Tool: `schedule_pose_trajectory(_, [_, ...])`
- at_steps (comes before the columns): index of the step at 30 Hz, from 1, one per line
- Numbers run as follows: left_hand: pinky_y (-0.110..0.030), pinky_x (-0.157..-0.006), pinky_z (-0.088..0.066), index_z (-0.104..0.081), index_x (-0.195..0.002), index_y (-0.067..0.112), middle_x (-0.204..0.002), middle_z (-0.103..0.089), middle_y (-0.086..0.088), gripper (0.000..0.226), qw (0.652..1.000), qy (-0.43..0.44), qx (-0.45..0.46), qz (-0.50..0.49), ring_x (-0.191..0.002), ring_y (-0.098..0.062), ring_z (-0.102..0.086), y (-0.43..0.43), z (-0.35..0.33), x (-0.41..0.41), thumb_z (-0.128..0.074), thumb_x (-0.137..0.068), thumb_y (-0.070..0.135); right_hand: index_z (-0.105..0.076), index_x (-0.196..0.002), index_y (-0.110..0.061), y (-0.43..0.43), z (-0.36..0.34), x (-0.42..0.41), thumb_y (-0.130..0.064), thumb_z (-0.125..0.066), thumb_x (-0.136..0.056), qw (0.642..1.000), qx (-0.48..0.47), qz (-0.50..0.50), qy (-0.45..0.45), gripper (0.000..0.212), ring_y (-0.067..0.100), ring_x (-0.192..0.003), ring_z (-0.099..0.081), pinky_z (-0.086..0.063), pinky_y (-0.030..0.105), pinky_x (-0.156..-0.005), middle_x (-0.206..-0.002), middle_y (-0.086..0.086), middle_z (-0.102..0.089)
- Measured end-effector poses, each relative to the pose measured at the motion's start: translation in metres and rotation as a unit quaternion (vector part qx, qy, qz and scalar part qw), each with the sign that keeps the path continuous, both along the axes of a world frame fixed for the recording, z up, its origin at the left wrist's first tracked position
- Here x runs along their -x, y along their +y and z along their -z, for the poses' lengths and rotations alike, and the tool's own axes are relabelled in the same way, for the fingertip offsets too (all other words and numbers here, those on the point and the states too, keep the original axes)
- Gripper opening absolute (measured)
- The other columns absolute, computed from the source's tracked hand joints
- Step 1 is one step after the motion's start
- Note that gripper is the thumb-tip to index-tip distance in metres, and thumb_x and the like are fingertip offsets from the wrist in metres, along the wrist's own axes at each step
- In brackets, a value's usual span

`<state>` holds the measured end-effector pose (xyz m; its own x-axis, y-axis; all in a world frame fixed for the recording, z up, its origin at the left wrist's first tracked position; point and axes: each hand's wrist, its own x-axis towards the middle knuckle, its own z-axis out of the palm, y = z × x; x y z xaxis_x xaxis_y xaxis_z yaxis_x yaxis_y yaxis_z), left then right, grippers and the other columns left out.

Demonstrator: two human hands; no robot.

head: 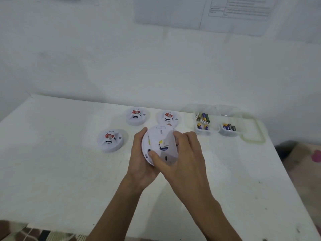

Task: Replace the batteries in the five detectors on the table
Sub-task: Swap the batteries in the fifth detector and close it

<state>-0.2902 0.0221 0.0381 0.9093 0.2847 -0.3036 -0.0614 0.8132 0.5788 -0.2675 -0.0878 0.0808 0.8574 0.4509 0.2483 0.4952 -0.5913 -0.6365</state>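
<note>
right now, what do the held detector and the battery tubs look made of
Held detector: likely matte white moulded plastic, going by its dull, even surface and slots.
Battery tubs: probably clear glossy plastic; batteries show through the walls.

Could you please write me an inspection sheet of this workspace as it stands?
Surface: white table, lightly scuffed.
Job's things: three round white plastic detectors standing on it; a fourth detector held, underside towards camera; fifth not in view; loose batteries in two clear plastic tubs.
Clutter: clear tub lid with yellowish seal, beside the tubs.
Hands: left hand and right hand both grip the fourth detector.
Cables: nothing seen.
Surroundings: white wall with printed sheets; patterned floor to the right.
</note>
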Motion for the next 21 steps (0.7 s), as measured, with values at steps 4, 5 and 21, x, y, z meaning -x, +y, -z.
schedule_pose_trajectory(4, [-0.031, -0.071, -0.058, -0.068, -0.11, 0.02, -0.107, -0.069, -0.009, 0.048, 1.0, 0.009, -0.002, 0.001, -0.093, -0.023, -0.066, -0.003, -0.006, -0.001, -0.028, -0.098, 0.044, -0.04, -0.133, -0.023, 0.0, -0.004, 0.001, -0.055, -0.068, -0.075, 1.0, 0.009, -0.003, -0.003, 0.072, 0.008, -0.111, -0.039, -0.045, 0.018, -0.082, -0.12, -0.007, -0.04])
schedule_pose_trajectory(5, [-0.031, -0.069, -0.058, -0.073, -0.102, 0.021, -0.103, -0.071, -0.008, 0.05, 1.0, 0.003, -0.006, 0.001, -0.089, -0.022, -0.068, -0.003, -0.006, -0.002, -0.028, -0.098, 0.043, -0.04, -0.133, -0.023, -0.001, -0.004, 0.0, -0.054, -0.068, -0.075, 1.0, 0.008, -0.004, -0.009, 0.072, 0.008, -0.11, -0.038, -0.044, 0.017, -0.081, -0.12, -0.007, -0.04])
schedule_pose_trajectory(21, [-0.033, -0.072, -0.058, -0.054, -0.128, 0.019, -0.115, -0.064, -0.01, 0.055, 0.999, -0.013, -0.031, -0.026, -0.096, -0.024, -0.065, 0.008, 0.002, -0.006, -0.041, -0.082, 0.046, -0.037, -0.138, -0.025, 0.008, -0.006, -0.005, -0.052, -0.069, -0.077, 0.999, 0.016, -0.031, -0.034, 0.074, 0.006, -0.11, -0.031, -0.035, 0.014, -0.081, -0.127, -0.005, -0.038])
